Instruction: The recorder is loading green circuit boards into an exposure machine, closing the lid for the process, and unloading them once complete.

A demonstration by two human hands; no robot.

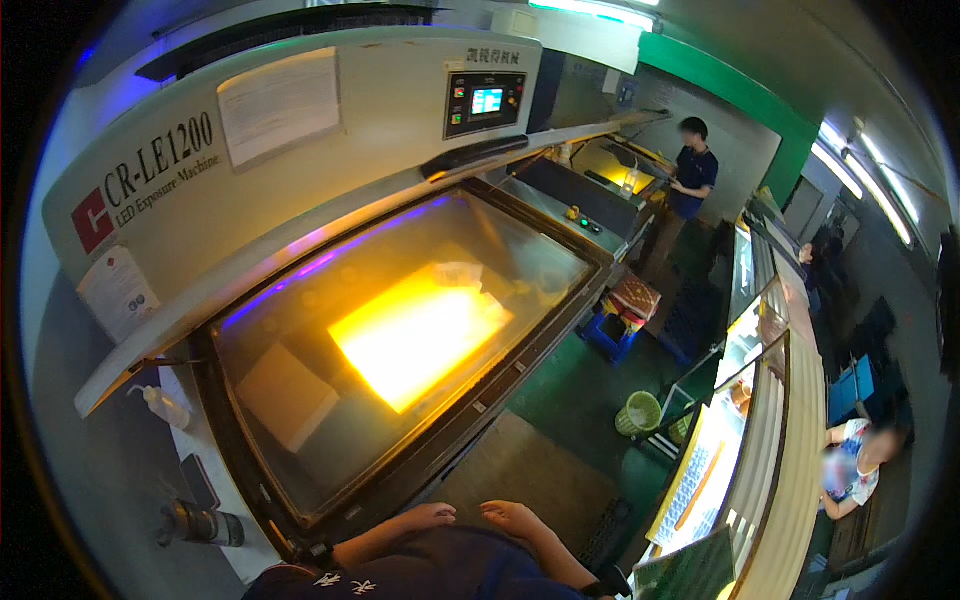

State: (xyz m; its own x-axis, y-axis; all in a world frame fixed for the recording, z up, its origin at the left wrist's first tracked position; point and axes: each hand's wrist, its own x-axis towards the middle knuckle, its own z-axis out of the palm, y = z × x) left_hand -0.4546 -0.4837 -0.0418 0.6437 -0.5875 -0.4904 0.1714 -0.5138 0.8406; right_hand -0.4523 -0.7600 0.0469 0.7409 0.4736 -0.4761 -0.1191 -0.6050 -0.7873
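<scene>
My left hand [428,515] and my right hand [508,517] are held in front of my body, a short gap apart. Neither holds anything, and their fingers are loosely bent rather than clenched. Just beyond them lies the front edge of a wide exposure machine's framed bed [400,470], which neither hand touches. A bright yellow-lit rectangle [415,345] glows under the bed's clear cover. To its left is a dull brown square sheet [288,397], and a small pale piece [458,274] lies at the rectangle's far edge.
The machine's raised lid [380,120] carries a control screen [487,101]. A squeeze bottle [165,407], a phone [199,482] and a dark cup [205,524] stand at left. A green basket [638,413] and a lit bench [690,490] are at right. Two people work farther off.
</scene>
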